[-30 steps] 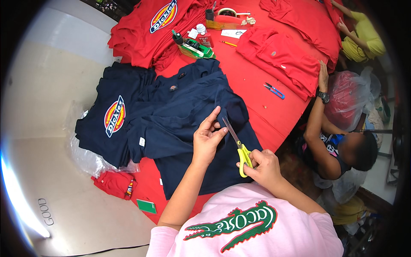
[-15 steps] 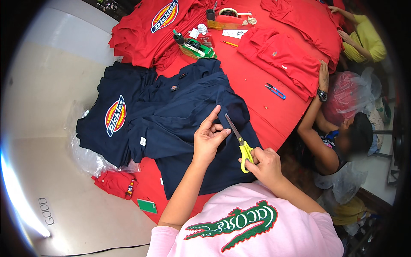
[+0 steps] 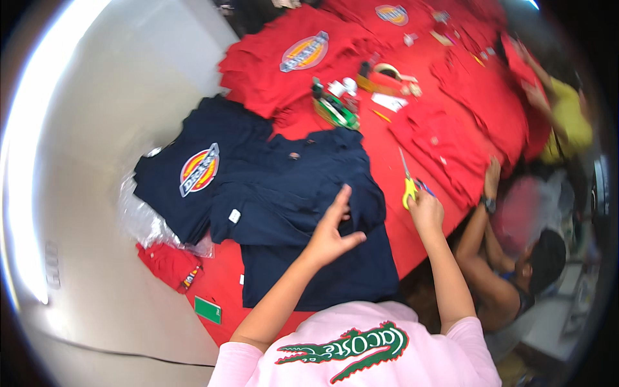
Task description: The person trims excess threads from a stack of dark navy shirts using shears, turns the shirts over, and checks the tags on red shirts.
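Note:
Over the spread navy T-shirt (image 3: 303,187) my left hand (image 3: 330,237) hovers, thumb and fingers apart, holding nothing. My right hand (image 3: 427,211) is closed on the yellow handle of a pair of scissors (image 3: 409,187), whose blades point away from me above the red table cover (image 3: 380,168). Partly hidden behind that hand are blue thread snips (image 3: 423,187). Left of the spread shirt lies another navy T-shirt (image 3: 171,161) with a round printed logo.
Red T-shirts (image 3: 284,64) are heaped at the back left, others (image 3: 438,142) at the right. A green tape dispenser (image 3: 338,111) and a roll of tape (image 3: 387,72) stand at the back. A green card (image 3: 207,310) lies front left. Two people work along the right side.
My right hand has carried the scissors right and away, off the navy shirt toward the snips. My left hand has opened wider. The whole view has shifted.

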{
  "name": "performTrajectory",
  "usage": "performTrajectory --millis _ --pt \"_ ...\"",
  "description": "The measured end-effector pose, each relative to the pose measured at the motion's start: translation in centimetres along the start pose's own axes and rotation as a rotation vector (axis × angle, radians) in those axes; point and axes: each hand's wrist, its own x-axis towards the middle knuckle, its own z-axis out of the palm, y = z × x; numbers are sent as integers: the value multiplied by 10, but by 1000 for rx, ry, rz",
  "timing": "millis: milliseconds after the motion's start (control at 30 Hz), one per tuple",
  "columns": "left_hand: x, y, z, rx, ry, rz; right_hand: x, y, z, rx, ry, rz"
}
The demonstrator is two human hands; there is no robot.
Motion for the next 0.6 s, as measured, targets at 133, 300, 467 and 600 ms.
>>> performTrajectory --millis 133,300,467,600 --pt "-19 5 -10 594 -246 118 41 23 26 -303 -91 -4" --pt "-48 -1 -52 884 -237 112 37 14 20 -237 -142 19" --pt "-51 -7 -112 964 -125 223 15 -68 -22 259 -22 -698" --pt "-37 -17 -155 1248 -72 286 -1 -136 -40 38 -236 -1189"
